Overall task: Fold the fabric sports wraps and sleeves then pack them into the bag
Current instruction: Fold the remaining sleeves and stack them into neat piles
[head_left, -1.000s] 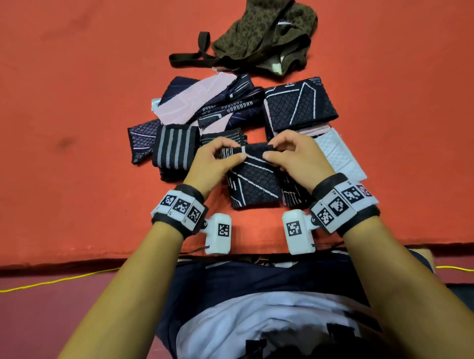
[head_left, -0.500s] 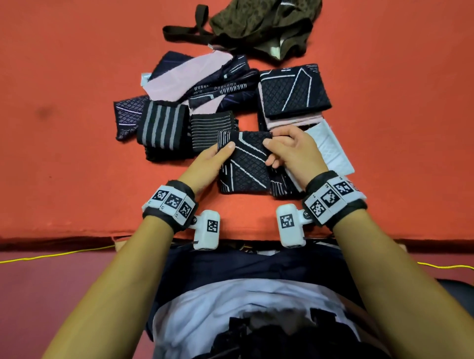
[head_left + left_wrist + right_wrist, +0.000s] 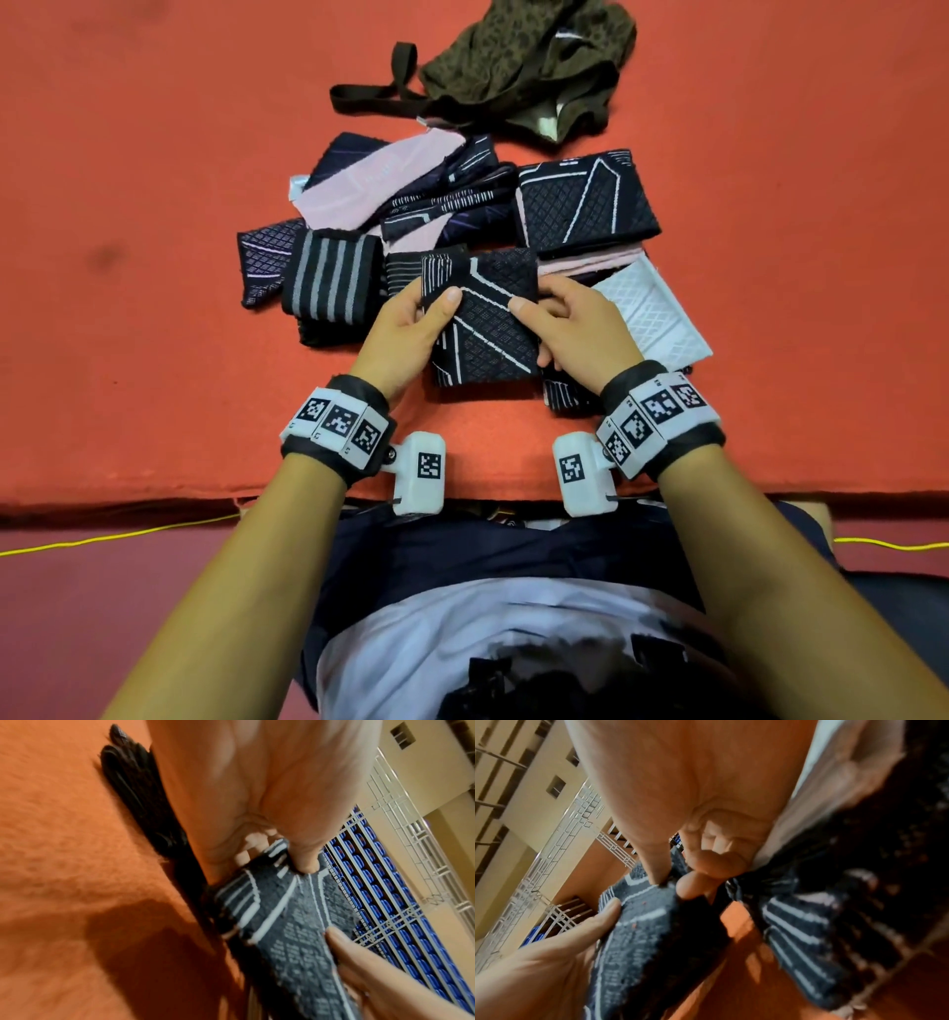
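A folded black sleeve [image 3: 482,318] with white lines is lifted off the orange mat between both hands. My left hand [image 3: 416,324] grips its left edge, thumb on top and fingers beneath; the same sleeve [image 3: 290,925] shows under the thumb in the left wrist view. My right hand [image 3: 570,324] pinches its right edge, and the sleeve [image 3: 649,925] is there too. An olive patterned bag [image 3: 524,67] lies crumpled at the far end. A folded black diamond-pattern sleeve [image 3: 585,205] rests on pink fabric at the right.
A heap of loose dark and pink wraps [image 3: 400,190] lies behind the hands. A grey-striped black wrap [image 3: 328,277] sits to the left, a white sleeve [image 3: 652,308] to the right. The orange mat [image 3: 154,257] ends near my lap; a yellow cord [image 3: 102,539] runs below it.
Both hands have lifted the folded black sleeve off the mat and shifted their hold to its side edges. The view has tilted slightly.
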Tool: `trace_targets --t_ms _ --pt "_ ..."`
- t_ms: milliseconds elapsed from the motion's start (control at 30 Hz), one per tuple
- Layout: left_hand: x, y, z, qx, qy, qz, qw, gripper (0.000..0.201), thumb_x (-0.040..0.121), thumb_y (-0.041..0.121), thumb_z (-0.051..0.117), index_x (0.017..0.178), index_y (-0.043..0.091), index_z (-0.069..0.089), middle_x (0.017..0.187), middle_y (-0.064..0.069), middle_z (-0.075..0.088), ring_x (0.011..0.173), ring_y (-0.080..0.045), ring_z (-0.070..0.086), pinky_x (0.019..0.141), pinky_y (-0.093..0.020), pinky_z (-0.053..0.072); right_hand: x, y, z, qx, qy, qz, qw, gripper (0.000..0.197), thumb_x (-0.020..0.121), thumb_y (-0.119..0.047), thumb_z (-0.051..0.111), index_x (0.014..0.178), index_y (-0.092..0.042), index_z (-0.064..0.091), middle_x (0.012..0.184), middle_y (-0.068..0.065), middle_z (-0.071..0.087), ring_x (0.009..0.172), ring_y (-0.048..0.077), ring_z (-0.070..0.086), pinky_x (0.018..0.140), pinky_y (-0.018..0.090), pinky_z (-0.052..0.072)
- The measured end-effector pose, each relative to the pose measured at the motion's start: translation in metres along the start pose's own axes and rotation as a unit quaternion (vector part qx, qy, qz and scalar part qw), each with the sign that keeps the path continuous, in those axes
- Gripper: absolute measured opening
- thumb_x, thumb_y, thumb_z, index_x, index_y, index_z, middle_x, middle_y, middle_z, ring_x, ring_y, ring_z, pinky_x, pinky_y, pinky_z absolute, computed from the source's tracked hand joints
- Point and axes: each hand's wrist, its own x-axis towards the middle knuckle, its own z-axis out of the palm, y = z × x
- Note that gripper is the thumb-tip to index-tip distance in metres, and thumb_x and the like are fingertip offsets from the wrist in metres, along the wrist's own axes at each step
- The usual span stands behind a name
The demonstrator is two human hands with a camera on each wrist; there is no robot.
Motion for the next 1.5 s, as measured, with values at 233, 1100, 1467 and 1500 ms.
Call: trace_targets --t_ms 233,1100,1467,1500 --pt "0.004 0.016 0.006 -0.022 -0.013 0.002 1.0 0.031 0.102 0.018 0.053 0.131 0.006 0.056 0.123 -0.007 0.069 0.113 -0.018 0.067 0.093 -0.029 0.053 0.003 -0.007 -0.01 0.041 -0.018 0.003 0.999 0.025 0.099 -0.027 0.06 0.081 -0.011 0.064 0.052 -0.013 0.059 0.047 0.002 0.052 0.056 0.02 0.044" --pt "0.003 0.008 0.088 0.11 -0.179 -0.108 0.972 0.027 0.104 0.027 0.049 0.089 0.005 0.055 0.075 -0.013 0.073 0.064 -0.021 0.071 0.057 -0.025 0.056 -0.009 0.014 -0.096 -0.25 0.139 0.085 0.954 0.023 0.1 -0.035 0.051 0.09 -0.019 0.063 0.096 0.009 0.063 0.086 0.026 0.051 0.076 0.03 0.035" --pt "0.011 -0.003 0.081 0.17 -0.089 -0.056 0.98 0.028 0.097 0.035 0.062 0.08 0.015 0.051 0.073 -0.006 0.061 0.064 -0.02 0.067 0.071 -0.044 0.061 -0.015 0.02 -0.089 -0.309 0.083 0.128 0.939 0.028 0.102 -0.034 0.045 0.082 -0.014 0.051 0.078 0.007 0.059 0.079 0.032 0.055 0.066 0.035 0.038" --pt "0.011 -0.003 0.081 0.169 -0.085 -0.05 0.981 0.027 0.097 0.034 0.062 0.08 0.016 0.052 0.072 -0.005 0.061 0.064 -0.018 0.066 0.071 -0.043 0.061 -0.015 0.021 -0.089 -0.307 0.082 0.126 0.94 0.029 0.101 -0.034 0.046 0.079 -0.015 0.049 0.074 0.005 0.058 0.078 0.031 0.055 0.065 0.035 0.036"
